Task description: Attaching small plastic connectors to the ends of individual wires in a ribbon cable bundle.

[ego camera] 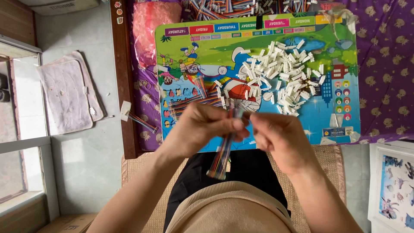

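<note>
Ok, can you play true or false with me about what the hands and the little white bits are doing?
1. The left hand holds a bundle of striped colourful wires. True.
2. The little white pieces are piled on the floor. False: they lie on the cartoon board.
3. The right hand is at the top end of the wires. True.
4. The wires are all black. False: they have many colours.
5. A purple cloth lies under the board. True.
</note>
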